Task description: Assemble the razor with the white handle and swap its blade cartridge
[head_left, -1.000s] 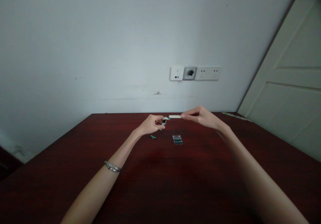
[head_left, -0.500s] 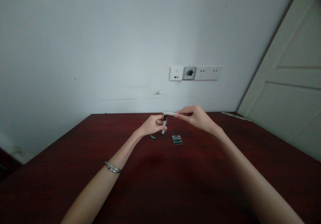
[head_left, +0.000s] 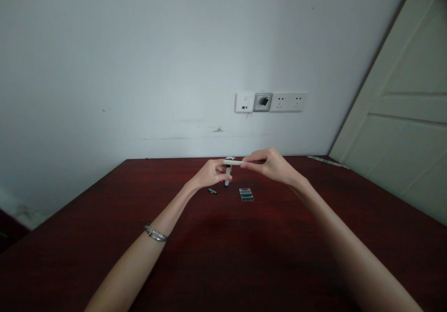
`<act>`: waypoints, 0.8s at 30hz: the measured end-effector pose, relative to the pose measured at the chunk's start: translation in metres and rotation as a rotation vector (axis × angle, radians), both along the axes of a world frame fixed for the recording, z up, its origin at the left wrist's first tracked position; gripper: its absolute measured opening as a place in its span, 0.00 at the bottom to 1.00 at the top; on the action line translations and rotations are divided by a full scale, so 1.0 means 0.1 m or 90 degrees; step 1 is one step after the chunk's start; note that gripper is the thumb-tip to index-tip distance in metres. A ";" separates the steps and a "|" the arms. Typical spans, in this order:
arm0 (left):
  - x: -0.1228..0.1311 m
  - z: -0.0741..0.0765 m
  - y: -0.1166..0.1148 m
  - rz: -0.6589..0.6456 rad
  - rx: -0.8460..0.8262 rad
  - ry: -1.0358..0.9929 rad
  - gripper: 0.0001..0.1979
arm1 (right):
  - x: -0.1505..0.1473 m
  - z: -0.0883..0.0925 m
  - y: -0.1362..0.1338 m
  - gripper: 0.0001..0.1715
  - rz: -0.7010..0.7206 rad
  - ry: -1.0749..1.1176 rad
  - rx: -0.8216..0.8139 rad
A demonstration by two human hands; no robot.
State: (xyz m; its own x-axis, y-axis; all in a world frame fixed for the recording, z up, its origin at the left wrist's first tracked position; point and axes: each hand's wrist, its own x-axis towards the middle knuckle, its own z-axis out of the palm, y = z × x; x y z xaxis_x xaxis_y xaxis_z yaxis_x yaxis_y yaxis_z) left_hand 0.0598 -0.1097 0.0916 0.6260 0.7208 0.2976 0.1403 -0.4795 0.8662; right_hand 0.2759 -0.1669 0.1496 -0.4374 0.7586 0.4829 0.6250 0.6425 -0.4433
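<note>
My left hand (head_left: pixel 211 173) is closed around a slim grey stick (head_left: pixel 227 176) with dark ends, held upright above the table. My right hand (head_left: pixel 270 164) pinches a thin, flat white bar (head_left: pixel 232 162) by its right end. The bar lies level across the top of the grey stick and looks to touch it. A small black-and-white part (head_left: pixel 230 158) shows just above the bar; I cannot make out its kind. Below the left hand lies a small dark green piece (head_left: pixel 212 191). To its right is a small clear case (head_left: pixel 246 194) with green strips inside.
The dark red wooden table (head_left: pixel 223 256) ends at a pale wall (head_left: pixel 174 70) with sockets (head_left: pixel 288 102) and a plugged-in black piece (head_left: pixel 264 101). A long thin strip (head_left: pixel 327 162) lies at the back right, near a panelled door (head_left: pixel 405 116).
My right hand has brought the white bar slightly left and down, over the grey stick's top. A black-and-white part now shows above the bar. My left hand has hardly moved.
</note>
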 end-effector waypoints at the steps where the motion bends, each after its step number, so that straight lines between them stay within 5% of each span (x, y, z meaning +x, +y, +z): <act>1: 0.00 0.00 0.00 0.001 -0.003 0.000 0.18 | 0.02 0.00 0.01 0.21 -0.004 0.001 -0.003; 8: -0.07 0.01 0.01 0.006 -0.030 -0.022 0.11 | 0.16 0.04 0.03 0.23 -0.022 0.021 -0.029; 17: -0.02 0.02 0.00 0.008 0.024 0.024 0.09 | -0.03 0.04 -0.06 0.21 0.024 0.002 -0.019; 24: -0.09 0.05 -0.03 -0.003 -0.019 -0.025 0.09 | 0.27 0.07 0.04 0.24 -0.063 0.052 -0.029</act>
State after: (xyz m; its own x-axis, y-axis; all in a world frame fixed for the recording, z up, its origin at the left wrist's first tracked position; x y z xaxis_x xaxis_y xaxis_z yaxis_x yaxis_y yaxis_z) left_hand 0.0505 -0.1129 0.0963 0.6173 0.7274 0.2998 0.1046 -0.4535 0.8851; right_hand 0.3029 -0.1629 0.1563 -0.3202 0.8176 0.4785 0.6445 0.5582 -0.5225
